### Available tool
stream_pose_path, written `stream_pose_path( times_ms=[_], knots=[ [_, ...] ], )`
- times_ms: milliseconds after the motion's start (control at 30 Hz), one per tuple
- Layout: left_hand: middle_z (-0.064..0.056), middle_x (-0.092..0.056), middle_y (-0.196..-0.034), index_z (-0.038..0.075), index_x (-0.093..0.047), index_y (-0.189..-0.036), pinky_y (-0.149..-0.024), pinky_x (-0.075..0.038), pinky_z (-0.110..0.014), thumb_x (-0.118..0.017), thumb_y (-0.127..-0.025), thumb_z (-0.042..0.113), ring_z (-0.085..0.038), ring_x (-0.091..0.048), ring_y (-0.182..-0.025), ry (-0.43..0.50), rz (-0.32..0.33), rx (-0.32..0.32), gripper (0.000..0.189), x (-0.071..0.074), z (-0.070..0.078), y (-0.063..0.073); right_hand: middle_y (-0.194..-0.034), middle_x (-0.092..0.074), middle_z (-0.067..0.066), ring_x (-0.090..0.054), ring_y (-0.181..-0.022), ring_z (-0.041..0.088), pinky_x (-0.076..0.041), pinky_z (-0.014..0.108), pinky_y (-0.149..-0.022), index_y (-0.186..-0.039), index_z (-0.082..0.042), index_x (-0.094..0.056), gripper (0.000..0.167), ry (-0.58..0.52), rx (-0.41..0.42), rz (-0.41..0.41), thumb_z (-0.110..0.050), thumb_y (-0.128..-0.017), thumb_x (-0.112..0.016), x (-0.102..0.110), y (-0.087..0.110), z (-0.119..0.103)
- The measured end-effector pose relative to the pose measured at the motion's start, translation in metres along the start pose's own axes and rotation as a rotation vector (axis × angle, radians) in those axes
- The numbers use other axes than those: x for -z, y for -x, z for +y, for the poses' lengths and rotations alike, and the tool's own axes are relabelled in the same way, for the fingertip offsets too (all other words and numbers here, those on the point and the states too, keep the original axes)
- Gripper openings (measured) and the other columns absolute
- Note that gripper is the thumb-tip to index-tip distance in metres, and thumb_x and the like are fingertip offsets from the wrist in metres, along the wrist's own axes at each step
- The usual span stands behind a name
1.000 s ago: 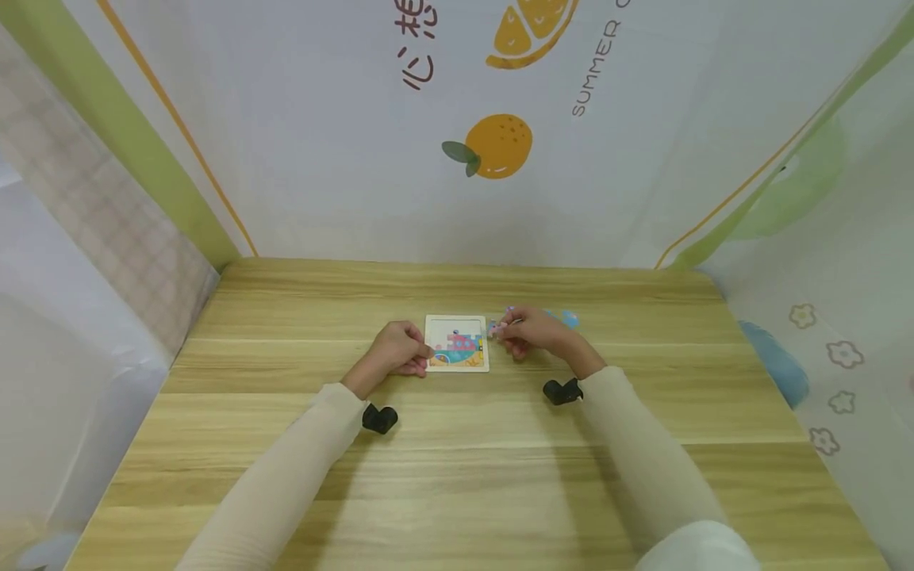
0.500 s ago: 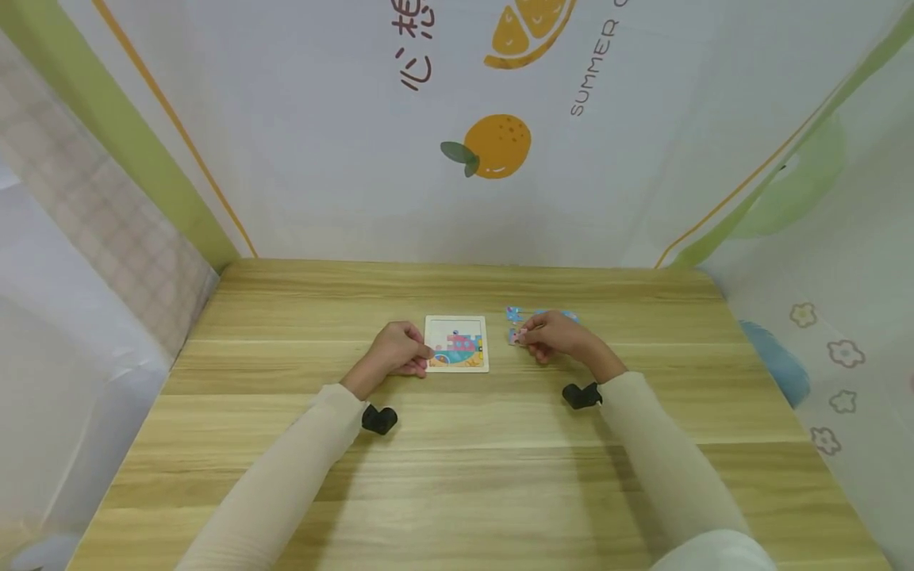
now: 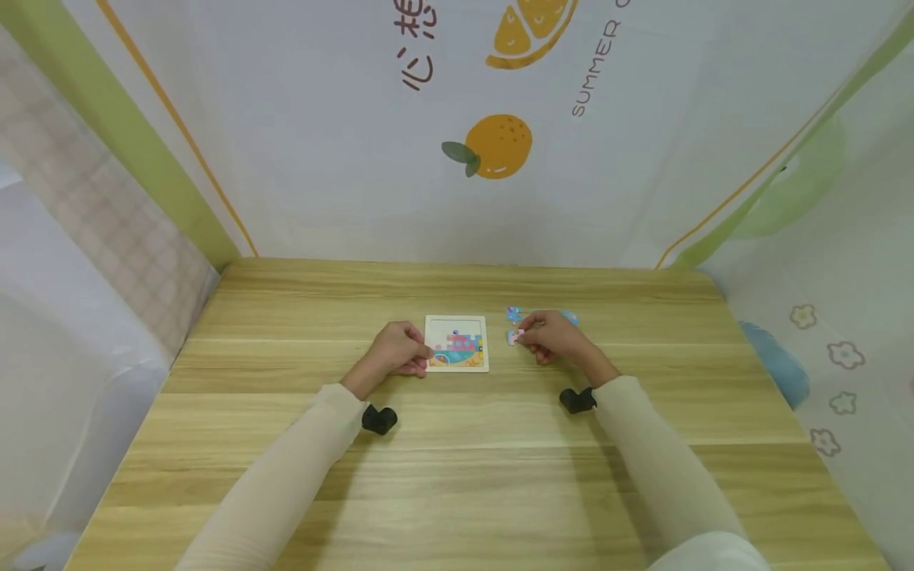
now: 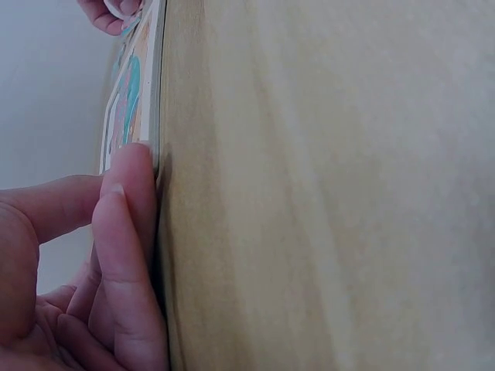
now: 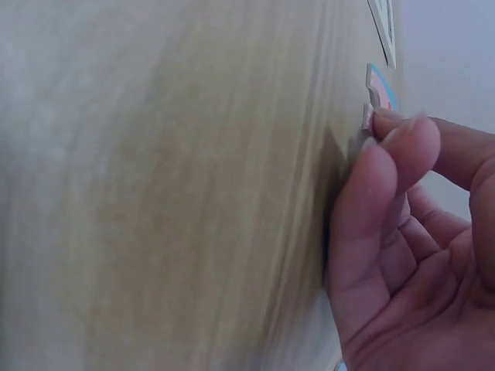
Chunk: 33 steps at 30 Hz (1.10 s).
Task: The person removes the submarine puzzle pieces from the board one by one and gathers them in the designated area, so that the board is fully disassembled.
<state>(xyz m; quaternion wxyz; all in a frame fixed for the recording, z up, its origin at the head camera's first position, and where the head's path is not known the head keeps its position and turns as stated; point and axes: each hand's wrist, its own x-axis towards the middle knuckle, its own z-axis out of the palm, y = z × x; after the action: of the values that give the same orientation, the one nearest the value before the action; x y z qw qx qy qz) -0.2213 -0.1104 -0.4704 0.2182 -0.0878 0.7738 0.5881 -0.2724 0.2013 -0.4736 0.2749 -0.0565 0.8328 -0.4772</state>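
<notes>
A square white-rimmed puzzle tray, partly filled with colourful pieces, lies on the wooden table. My left hand holds its left edge, the thumb over the rim and fingers along the side; the left wrist view shows these fingertips at the tray's corner. Right of the tray, my right hand pinches a pink and blue puzzle piece close over the table. In the right wrist view the puzzle piece shows beyond the fingertips, its near part hidden by them.
Loose blue puzzle pieces lie just behind my right hand, partly covered by it. A printed curtain rises behind the table's back edge. Black wrist-camera mounts hang beneath both wrists.
My right hand has moved right, away from the tray's right edge, with the puzzle piece between its fingers, then stayed nearly still. My left hand has not moved.
</notes>
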Motion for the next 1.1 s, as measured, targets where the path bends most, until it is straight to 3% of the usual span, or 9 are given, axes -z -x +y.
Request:
stream_pose_path(
  times_ms=[533,1100],
  knots=[
    [-0.008,-0.064,-0.060,-0.001,-0.055,-0.099,-0.042,-0.051,-0.018,-0.072,-0.085,0.002,-0.015,-0.064,-0.047,-0.012,0.000,-0.003,0.022,0.000,0.001,0.000,-0.067,-0.056,0.006,-0.051,-0.049,0.011,-0.051,0.025,-0.050,-0.121,0.001,-0.058,0.031,-0.052,0.028,-0.004,-0.016,-0.096,-0.061,-0.004,0.001,-0.013],
    [-0.009,-0.065,-0.063,-0.002,-0.055,-0.102,-0.044,-0.053,-0.020,-0.072,-0.084,0.002,-0.016,-0.065,-0.048,-0.013,-0.007,0.001,0.025,0.001,0.002,0.001,-0.065,-0.056,0.006,-0.056,-0.045,0.014,-0.058,0.032,-0.052,-0.123,-0.005,-0.060,0.031,-0.036,0.058,-0.065,-0.020,-0.096,-0.062,-0.044,-0.015,-0.039]
  ],
)
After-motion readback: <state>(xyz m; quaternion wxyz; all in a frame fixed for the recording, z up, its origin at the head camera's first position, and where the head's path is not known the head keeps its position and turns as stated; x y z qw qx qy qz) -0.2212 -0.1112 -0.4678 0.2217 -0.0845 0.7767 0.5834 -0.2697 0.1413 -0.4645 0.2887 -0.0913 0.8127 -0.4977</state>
